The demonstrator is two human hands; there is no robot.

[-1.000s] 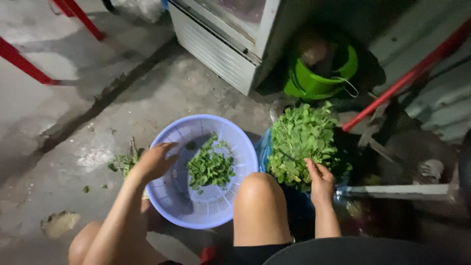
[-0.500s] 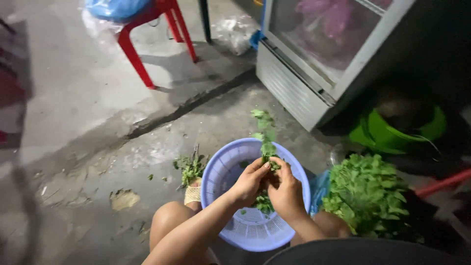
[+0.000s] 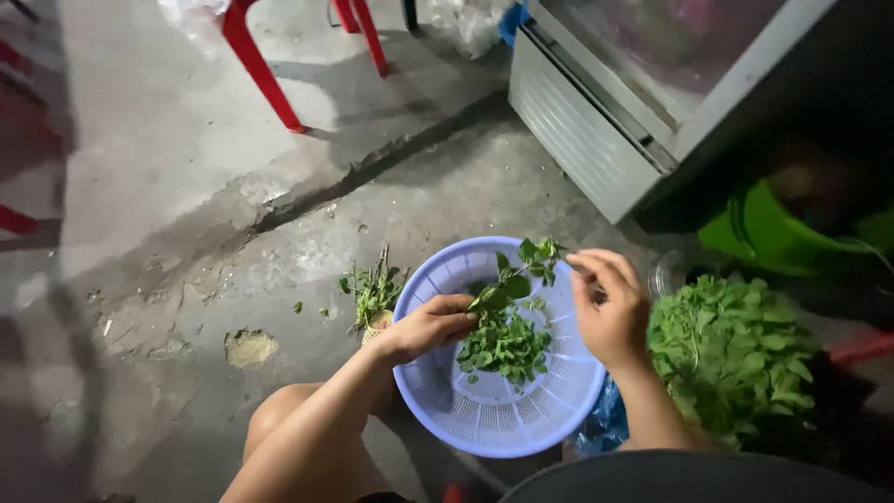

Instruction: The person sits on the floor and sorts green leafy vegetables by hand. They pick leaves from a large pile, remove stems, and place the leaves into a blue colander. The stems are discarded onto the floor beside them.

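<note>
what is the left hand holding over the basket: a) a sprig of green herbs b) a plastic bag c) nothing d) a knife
a: the left hand pinches a leafy sprig of green herbs above the lavender plastic colander basket, while the right hand hovers beside its tip.
</note>
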